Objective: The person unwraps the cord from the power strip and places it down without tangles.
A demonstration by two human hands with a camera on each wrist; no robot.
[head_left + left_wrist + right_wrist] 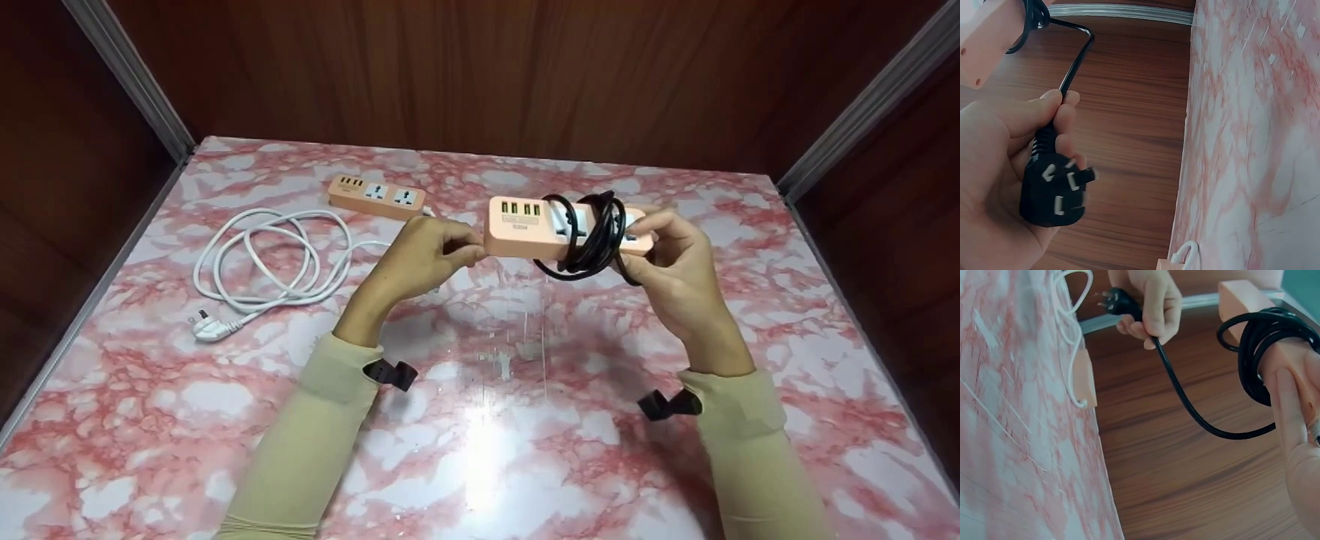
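A peach power strip hangs above the table, wound around its middle with a black cord. My right hand grips its right end between thumb and fingers. At the strip's other end, my left hand pinches the free end of the cord just behind its black plug. Seen from the left wrist, the plug lies along the palm with its prongs facing outward. In the right wrist view a slack length of cord curves from the strip to the left hand; the head view hides the plug.
Behind the left hand, a second peach power strip lies on the pink-and-white marbled table. Its white cord lies in loose loops to the left, ending in a white plug. Dark wood panels enclose the table's back and sides.
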